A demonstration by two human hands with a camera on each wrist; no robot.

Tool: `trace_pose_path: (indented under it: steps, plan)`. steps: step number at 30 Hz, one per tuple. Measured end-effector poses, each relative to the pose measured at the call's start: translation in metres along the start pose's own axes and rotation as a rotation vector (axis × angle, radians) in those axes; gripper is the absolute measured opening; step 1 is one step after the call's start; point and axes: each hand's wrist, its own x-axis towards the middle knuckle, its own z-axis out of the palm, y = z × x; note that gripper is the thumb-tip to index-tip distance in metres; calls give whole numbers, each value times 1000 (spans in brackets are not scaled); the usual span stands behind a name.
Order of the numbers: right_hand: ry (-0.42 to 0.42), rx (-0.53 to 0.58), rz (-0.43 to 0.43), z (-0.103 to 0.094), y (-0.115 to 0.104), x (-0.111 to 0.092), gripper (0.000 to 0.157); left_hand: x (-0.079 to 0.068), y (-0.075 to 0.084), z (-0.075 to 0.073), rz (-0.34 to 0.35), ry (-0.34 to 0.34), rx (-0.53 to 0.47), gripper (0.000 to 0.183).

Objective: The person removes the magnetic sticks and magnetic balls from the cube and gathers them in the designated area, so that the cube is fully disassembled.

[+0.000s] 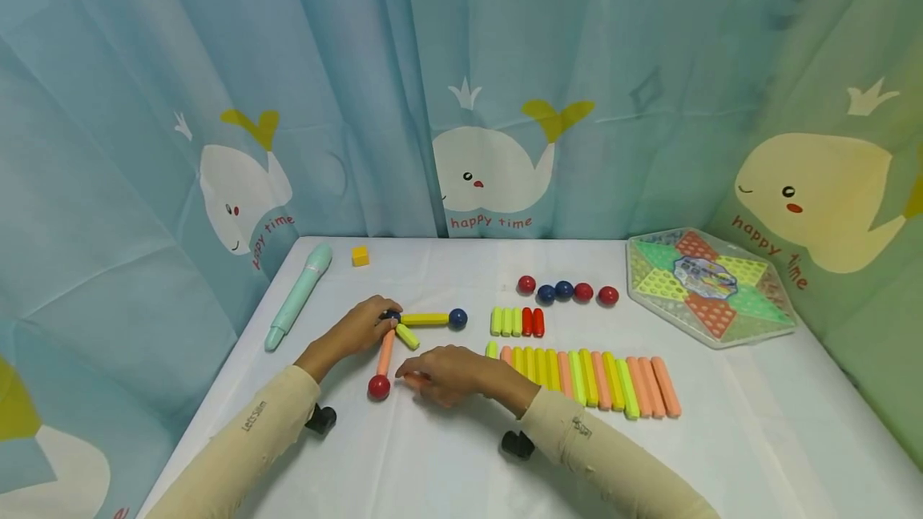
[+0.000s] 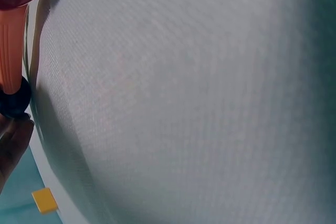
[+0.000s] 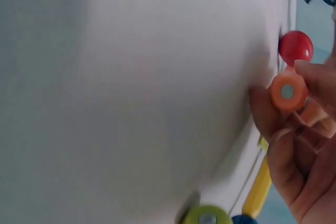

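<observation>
My left hand (image 1: 360, 328) grips a dark blue ball (image 2: 16, 98) between its fingertips. From that ball an orange rod (image 1: 385, 352) runs toward me to a red ball (image 1: 378, 388). A yellow rod (image 1: 425, 319) reaches right to another blue ball (image 1: 457, 319). Between these two rods, a short yellow-green rod (image 1: 408, 335) points out from the gripped ball. Just right of the red ball, my right hand (image 1: 450, 376) pinches a loose orange rod (image 3: 288, 93) between thumb and fingers; its end with a silver disc shows in the right wrist view.
Yellow, orange and green rods (image 1: 591, 379) lie in a row at right, partly behind my right forearm. Short rods (image 1: 516, 322) and red and blue balls (image 1: 564, 290) sit behind. A hexagonal game board (image 1: 710, 287), yellow cube (image 1: 360, 255) and mint-coloured tube (image 1: 297, 299) lie farther out.
</observation>
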Motion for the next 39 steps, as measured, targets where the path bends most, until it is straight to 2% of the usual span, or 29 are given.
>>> trace_pose_path:
  steps: [4, 11, 17, 20, 23, 28, 33, 37, 39]
  plan:
    - [-1, 82, 13, -11, 4, -11, 40, -1, 0, 0, 9, 2, 7, 29]
    - [62, 296, 37, -24, 25, -35, 47, -2, 1, 2, 4, 13, -5, 28]
    - [54, 524, 95, -35, 50, -71, 71, -2, -1, 4, 4, 4, -12, 28]
    - [61, 568, 114, -43, 64, -97, 79, -3, -2, 4, 13, 6, -16, 27]
    - [96, 546, 113, -51, 79, -126, 84, -4, -2, 4, 16, 13, -19, 27]
    - [143, 579, 129, -60, 100, -175, 88, -4, -4, 3, 5, 9, -14, 28]
    - [187, 543, 225, -63, 122, -231, 86, -5, -3, 4, -9, 15, -22, 28]
    - [183, 529, 304, -62, 147, -281, 87, -5, -1, 4, -11, 16, -33, 29]
    - [175, 545, 314, -59, 160, -303, 85, -5, -1, 4, -8, 14, -34, 29]
